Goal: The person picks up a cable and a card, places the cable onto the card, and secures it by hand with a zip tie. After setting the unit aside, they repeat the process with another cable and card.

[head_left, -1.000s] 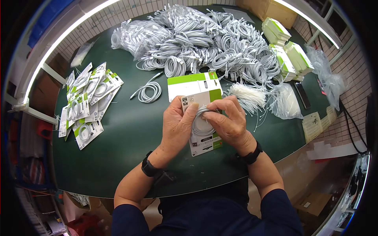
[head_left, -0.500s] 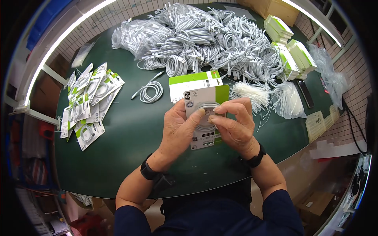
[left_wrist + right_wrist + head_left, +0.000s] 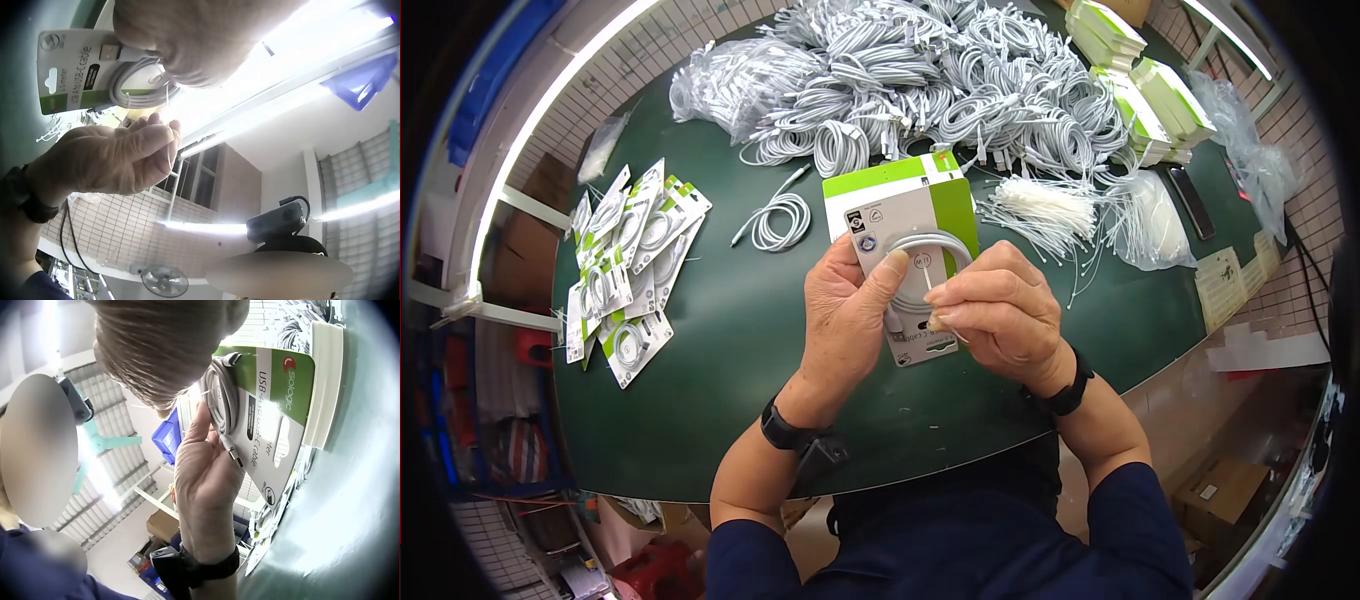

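Note:
The left hand (image 3: 840, 310) grips a green and white card (image 3: 897, 215) by its left edge, thumb on the front. A coiled light-grey cable (image 3: 940, 240) lies against the card. The right hand (image 3: 1010, 315) pinches a thin white tie (image 3: 931, 283) between thumb and fingers, in front of the coil. In the left wrist view the tie (image 3: 167, 100) runs from the coil (image 3: 134, 84) to the right hand's (image 3: 119, 153) fingertips. The right wrist view shows the left hand (image 3: 209, 469) behind the card (image 3: 275, 394), with a USB plug (image 3: 234, 453) hanging off the coil.
Behind the held card lies a stack of cards (image 3: 840, 195). A large heap of coiled cables (image 3: 960, 80) covers the back. Carded cables (image 3: 635, 230) lie at left, beside a single loose cable (image 3: 780, 222). White ties (image 3: 1040, 210), a phone (image 3: 1190, 202) and card stacks (image 3: 1175, 105) are at right.
The right hand has drawn down and right from the coil, and more of the thin tie shows between them. The card has tilted and moved slightly up the view. The left hand keeps its grip.

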Tool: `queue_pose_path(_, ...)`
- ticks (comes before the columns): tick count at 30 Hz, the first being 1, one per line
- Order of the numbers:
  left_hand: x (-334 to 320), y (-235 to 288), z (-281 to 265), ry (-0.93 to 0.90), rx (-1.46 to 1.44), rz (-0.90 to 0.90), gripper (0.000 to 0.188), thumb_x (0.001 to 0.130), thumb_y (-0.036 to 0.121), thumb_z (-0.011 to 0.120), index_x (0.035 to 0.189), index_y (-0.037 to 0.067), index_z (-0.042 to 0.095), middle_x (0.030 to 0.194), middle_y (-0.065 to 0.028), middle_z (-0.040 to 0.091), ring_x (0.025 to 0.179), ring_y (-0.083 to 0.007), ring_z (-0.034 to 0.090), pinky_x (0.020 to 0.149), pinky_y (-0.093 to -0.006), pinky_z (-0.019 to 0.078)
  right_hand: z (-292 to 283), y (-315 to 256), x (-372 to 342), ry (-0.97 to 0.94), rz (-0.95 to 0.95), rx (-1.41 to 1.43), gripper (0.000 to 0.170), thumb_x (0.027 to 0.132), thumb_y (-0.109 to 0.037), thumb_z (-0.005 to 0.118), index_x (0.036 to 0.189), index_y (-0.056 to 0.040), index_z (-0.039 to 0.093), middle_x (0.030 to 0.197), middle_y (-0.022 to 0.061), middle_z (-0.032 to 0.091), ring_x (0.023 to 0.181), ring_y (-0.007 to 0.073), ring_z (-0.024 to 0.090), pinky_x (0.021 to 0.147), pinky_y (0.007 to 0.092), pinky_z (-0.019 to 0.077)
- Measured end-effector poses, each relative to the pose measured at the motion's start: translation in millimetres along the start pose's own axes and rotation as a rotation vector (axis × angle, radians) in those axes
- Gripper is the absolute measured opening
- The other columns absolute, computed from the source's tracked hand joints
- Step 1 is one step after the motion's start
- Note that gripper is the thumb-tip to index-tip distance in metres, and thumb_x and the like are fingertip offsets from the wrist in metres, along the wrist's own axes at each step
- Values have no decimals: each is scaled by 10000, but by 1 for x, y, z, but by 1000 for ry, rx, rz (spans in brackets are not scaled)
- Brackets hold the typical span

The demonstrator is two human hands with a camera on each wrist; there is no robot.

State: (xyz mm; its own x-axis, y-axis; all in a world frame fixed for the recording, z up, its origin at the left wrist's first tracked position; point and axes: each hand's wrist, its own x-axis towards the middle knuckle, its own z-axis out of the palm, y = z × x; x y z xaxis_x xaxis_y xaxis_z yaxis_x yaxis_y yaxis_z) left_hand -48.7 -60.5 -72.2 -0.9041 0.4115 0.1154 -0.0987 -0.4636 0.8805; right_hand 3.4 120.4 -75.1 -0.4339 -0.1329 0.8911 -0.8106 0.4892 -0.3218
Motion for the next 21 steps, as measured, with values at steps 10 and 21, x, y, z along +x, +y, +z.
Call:
queue_pose_path(10, 0, -1, 0, 0, 11, 2, 265, 1023, 51, 650, 1273, -34, 619, 1179, -117, 741, 1019, -130, 703, 913, -295, 569, 0, -3, 0, 12, 54, 100, 208, 765, -24, 844, 914, -92, 716, 1008, 48, 774, 797, 209, 674, 693, 322, 539)
queue_pose_path(21, 0, -8, -1, 1, 6, -16, 305, 1019, 34, 633, 1314, -28, 593, 1207, -120, 725, 1054, -138, 693, 932, -305, 561, 7, 1, 0, -11, 38, 97, 240, 819, 11, 820, 984, -62, 662, 961, 105, 767, 735, 223, 695, 637, 322, 566)
